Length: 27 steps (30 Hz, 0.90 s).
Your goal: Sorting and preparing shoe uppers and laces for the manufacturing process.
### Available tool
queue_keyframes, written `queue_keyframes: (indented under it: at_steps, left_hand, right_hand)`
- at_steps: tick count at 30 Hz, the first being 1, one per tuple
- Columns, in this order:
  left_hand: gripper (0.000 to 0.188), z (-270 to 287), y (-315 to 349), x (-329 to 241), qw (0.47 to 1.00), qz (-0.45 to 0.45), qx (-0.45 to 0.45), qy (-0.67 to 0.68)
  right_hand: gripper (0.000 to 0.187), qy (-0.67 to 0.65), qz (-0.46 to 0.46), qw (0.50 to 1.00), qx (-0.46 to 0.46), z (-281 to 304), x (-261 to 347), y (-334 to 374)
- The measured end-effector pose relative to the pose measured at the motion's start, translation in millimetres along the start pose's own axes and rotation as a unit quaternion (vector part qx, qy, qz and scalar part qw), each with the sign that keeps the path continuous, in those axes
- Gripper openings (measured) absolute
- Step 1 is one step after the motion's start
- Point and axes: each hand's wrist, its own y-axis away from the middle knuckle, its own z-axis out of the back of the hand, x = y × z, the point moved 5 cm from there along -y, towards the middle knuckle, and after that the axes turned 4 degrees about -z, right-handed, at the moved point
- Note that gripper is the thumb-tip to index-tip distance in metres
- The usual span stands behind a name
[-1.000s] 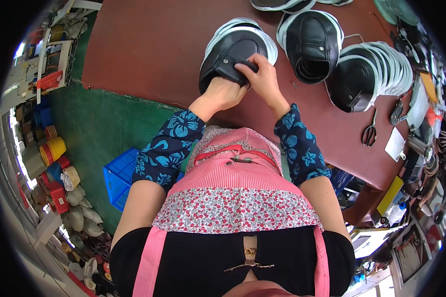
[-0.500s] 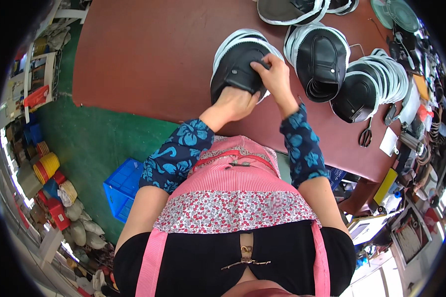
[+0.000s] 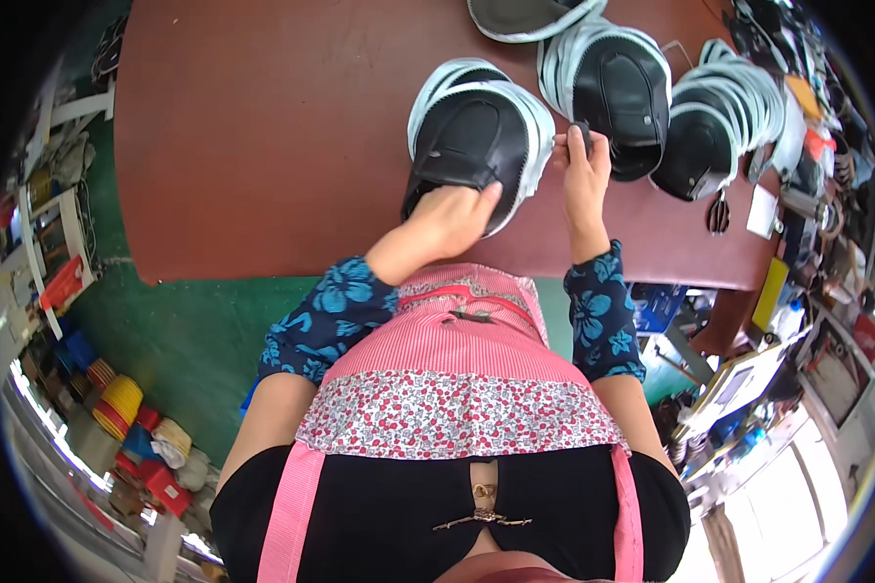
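Note:
A stack of black shoe uppers [image 3: 462,131] with white stitched borders lies near the front edge of the brown-red table. My left hand [image 3: 447,222] grips the top one at its near opening, the fingers tucked inside and the thumb outside on the leather. Just right of this stack, apart from it, my right hand [image 3: 585,185] is raised with thumb and fingers closed on a small black piece [image 3: 581,138]. The fingers partly cover that piece, so its kind does not show.
More stacked uppers stand to the right [image 3: 620,92] and further right [image 3: 695,151], with another upper [image 3: 530,15] at the far edge. Black-handled scissors [image 3: 717,214] and a white paper [image 3: 762,212] lie at the table's right. Clutter crowds beyond.
My right hand has left the upper's surface and moved right, now with the small black piece showing in its fingers. My left hand stays at the opening. The whole view has shifted somewhat.

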Motion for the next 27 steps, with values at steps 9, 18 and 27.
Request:
queue_keyframes:
  at_steps: [9, 18, 27]
  left_hand:
    - [0.038, 131.5, 37.4, 56.0, 0.898, 0.183, -0.101, 0.388]
    - [0.036, 131.1, 54.1, -41.6, 0.969, 0.000, -0.190, 0.160]
    - [0.016, 102.4, 104.2, -260.0, 0.730, -0.344, 0.100, 0.582]
  right_hand:
    - [0.025, -0.079, -0.162, 0.984, 0.020, 48.8, -77.0, 70.8]
    - [0.024, -0.064, -0.170, 0.980, 0.078, 52.8, -61.4, 61.7]
    - [0.027, 0.002, -0.168, 0.980, 0.104, 56.1, -86.7, 61.6]
